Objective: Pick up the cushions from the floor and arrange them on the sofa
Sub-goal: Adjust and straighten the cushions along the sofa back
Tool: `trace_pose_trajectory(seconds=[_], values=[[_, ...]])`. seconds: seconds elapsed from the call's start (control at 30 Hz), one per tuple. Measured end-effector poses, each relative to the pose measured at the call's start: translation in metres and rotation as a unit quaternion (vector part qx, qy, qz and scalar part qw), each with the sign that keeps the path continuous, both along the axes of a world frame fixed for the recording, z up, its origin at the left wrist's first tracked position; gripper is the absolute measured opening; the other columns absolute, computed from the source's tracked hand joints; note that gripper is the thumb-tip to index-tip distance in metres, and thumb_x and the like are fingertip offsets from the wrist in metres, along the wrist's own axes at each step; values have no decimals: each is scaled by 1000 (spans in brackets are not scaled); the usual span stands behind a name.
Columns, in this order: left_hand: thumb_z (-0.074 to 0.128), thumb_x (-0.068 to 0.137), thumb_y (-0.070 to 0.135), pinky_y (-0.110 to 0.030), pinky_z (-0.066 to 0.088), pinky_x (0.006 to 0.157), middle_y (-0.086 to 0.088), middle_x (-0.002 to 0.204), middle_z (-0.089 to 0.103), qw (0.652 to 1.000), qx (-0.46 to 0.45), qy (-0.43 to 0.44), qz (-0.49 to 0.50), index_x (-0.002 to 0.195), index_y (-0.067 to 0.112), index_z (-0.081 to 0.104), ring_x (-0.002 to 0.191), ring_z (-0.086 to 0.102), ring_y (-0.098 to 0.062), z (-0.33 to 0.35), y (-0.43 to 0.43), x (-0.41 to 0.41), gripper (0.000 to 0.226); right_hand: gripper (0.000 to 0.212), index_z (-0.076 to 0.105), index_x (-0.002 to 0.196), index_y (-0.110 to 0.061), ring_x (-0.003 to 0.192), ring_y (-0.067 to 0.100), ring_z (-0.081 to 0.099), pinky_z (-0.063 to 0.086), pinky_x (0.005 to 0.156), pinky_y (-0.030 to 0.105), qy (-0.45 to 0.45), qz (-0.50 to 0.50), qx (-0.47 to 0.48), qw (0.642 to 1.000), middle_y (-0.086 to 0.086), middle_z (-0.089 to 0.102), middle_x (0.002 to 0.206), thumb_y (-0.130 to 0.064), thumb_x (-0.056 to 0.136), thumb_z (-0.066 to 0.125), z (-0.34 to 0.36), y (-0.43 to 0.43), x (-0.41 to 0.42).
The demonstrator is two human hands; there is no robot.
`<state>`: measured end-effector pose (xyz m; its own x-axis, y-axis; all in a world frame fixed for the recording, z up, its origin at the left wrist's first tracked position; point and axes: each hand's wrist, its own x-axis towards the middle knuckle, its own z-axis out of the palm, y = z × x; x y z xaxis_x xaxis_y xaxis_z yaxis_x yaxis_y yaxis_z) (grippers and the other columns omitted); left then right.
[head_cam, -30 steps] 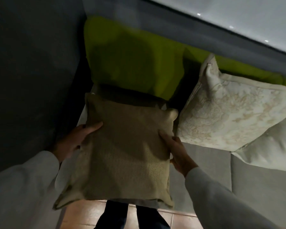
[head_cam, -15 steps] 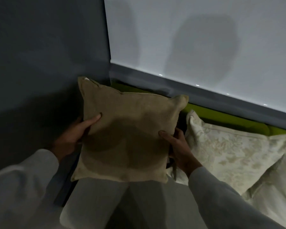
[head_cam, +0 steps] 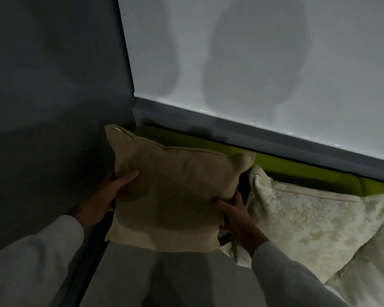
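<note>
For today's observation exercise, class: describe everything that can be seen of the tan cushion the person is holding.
The tan cushion is square and plain, of a coarse woven-looking fabric, with a flat flanged edge and pointed corners. It stands upright in the sofa's corner, its lower edge on the grey seat, in front of the green back cushion. The left hand grips its left edge, thumb across the front; the right hand grips its right edge. A pale patterned cushion sits just to its right.

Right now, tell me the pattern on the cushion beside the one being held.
Pale cream with a faint beige floral print, seen in the head view: the patterned cushion.
</note>
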<state>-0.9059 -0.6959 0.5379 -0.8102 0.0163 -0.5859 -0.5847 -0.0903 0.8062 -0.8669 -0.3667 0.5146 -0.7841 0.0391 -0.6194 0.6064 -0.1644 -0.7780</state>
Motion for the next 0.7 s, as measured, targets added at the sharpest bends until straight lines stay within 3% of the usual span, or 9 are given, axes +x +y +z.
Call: trace_pose_trajectory(seconds=[0.2,0.33,0.53,0.7], values=[[86,47,66,-64,39,105,4,140,55,999,-22,-31,-31,144,40,42,118,53,-27,-31,-1,-29,110,98,13,162,-35,142,41,41,43,109,67,-33,-27,33,999,8,33,163,-27,88,78,-27,-12,-11],[84,50,64,-63,43,102,1,144,55,999,-31,-36,-14,148,41,39,128,51,-34,-38,-6,-58,110,120,16,159,-36,143,41,42,42,107,68,-47,-28,54,997,7,36,160,-49,64,87,-23,-17,-27],[72,85,48,-57,46,101,-6,138,61,997,-60,-41,-27,144,29,49,117,59,-34,-50,2,-87,65,117,21,158,-33,143,41,42,39,110,70,-31,-37,63,997,7,37,161,-54,61,84,-6,-20,-43],[59,98,35,-53,54,86,-8,133,62,998,-45,-31,6,140,31,53,106,61,-31,-55,-11,-96,43,90,32,150,-31,132,35,50,47,104,64,-9,-84,91,992,6,43,155,-44,77,82,-8,-19,-38]])
